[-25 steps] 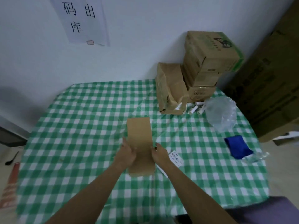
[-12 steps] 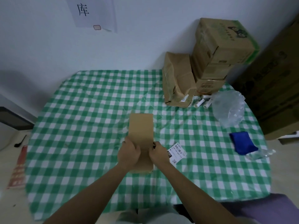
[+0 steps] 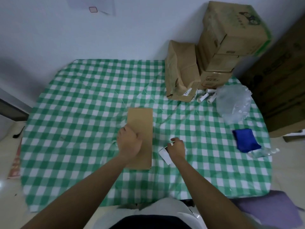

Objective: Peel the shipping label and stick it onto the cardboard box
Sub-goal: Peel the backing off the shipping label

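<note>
A flat brown cardboard box (image 3: 142,123) lies in the middle of the green checked table. My left hand (image 3: 129,142) rests on its left side with the fingers curled, pressing it down. The white shipping label (image 3: 165,155) lies just right of the box. My right hand (image 3: 176,148) is over the label, its fingers pinched on the label's upper edge. The hand hides most of the label; only its lower white part shows.
A stack of cardboard boxes (image 3: 229,38) and a leaning brown package (image 3: 181,71) stand at the back right. Small white rolls (image 3: 206,96), a clear plastic bag (image 3: 234,101), a blue cloth (image 3: 245,140) and a large box (image 3: 283,80) sit to the right.
My right hand left the box and moved right onto the label. My left hand stayed on the box. The view tilted down and closer.
</note>
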The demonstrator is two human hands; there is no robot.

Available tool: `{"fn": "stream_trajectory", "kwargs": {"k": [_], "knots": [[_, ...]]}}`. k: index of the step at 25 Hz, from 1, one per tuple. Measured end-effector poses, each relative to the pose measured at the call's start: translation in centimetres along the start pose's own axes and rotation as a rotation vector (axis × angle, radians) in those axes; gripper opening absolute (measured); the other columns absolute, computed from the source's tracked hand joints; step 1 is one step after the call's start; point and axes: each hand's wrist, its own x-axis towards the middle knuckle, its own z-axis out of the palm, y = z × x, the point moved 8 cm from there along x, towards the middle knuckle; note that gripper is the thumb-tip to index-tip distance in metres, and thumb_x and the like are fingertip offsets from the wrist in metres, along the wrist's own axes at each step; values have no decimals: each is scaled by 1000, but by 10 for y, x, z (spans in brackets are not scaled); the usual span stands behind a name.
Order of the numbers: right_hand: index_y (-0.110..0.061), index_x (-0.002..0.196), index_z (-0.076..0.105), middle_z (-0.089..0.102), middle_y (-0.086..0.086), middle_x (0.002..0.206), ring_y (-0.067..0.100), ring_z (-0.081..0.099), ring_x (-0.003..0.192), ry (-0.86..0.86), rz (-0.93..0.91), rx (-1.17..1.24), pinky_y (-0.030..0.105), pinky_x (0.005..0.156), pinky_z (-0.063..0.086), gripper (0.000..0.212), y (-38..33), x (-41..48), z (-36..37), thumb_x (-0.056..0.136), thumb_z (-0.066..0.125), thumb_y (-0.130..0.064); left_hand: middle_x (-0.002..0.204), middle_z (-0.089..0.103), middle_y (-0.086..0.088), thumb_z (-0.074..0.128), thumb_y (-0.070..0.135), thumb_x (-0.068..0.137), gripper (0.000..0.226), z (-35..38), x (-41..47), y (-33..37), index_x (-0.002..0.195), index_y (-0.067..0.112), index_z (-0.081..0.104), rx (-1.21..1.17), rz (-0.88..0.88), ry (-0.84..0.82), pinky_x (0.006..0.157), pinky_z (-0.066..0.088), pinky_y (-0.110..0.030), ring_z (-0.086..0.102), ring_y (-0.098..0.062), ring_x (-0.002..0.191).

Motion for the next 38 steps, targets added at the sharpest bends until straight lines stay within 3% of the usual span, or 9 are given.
{"fn": "stream_trajectory", "kwargs": {"k": [5,12,17,20,24,28,32,34,38], "knots": [[-10,127,51,47,15,127,33,63,97,57,163,-113,44,74,57,38,51,31,-22,90,58,-12,121,56,-18,56,34,92,45,6,4,19,120,0,50,63,81,33,100,37,-44,48,-34,115],[-8,117,57,65,11,110,22,66,80,-15,224,-8,37,67,60,32,76,47,-18,85,64,-6,121,59,-6,54,35,93,38,13,5,24,121,11,54,-117,58,-32,108,28,-46,45,-30,123],[-6,106,71,73,10,99,18,60,71,-47,209,34,21,50,42,23,58,50,-21,86,68,-18,112,61,0,52,33,95,30,9,3,34,119,16,56,-154,60,-53,108,28,-45,48,-24,118],[-8,102,72,74,9,97,15,61,71,-18,139,173,21,59,44,23,33,48,-30,87,68,-26,89,63,4,45,35,98,25,9,9,25,114,22,60,-301,-28,-98,106,38,-50,61,-24,99],[-11,94,71,73,5,93,21,65,89,38,47,431,37,82,53,20,-7,39,-54,88,67,-30,104,68,-1,45,36,98,25,5,9,17,112,23,63,-484,-150,-185,92,49,-40,63,-22,97],[-15,79,67,72,2,86,17,66,83,45,-10,664,40,86,56,12,-43,16,-71,86,71,-24,107,71,10,59,22,95,14,-30,-10,29,102,25,71,-600,28,-103,84,45,-17,64,-3,98],[-12,79,67,74,6,86,23,69,86,12,-86,727,38,80,57,13,-80,-21,-73,86,70,-22,116,64,24,61,22,95,28,-58,-40,51,121,28,68,-551,265,-60,87,43,-4,55,22,101],[-9,79,67,73,8,84,23,69,82,20,-135,728,41,77,57,15,-97,-39,-74,86,70,-22,117,60,29,63,22,94,35,-62,-50,60,128,31,63,-567,345,-73,96,47,-17,53,21,107],[-3,82,67,70,10,77,18,68,72,-103,-204,788,34,67,58,16,-136,-76,-68,88,68,-18,141,49,25,62,22,93,50,-68,-59,76,139,36,50,-450,506,-45,117,28,-36,39,8,135]]}}
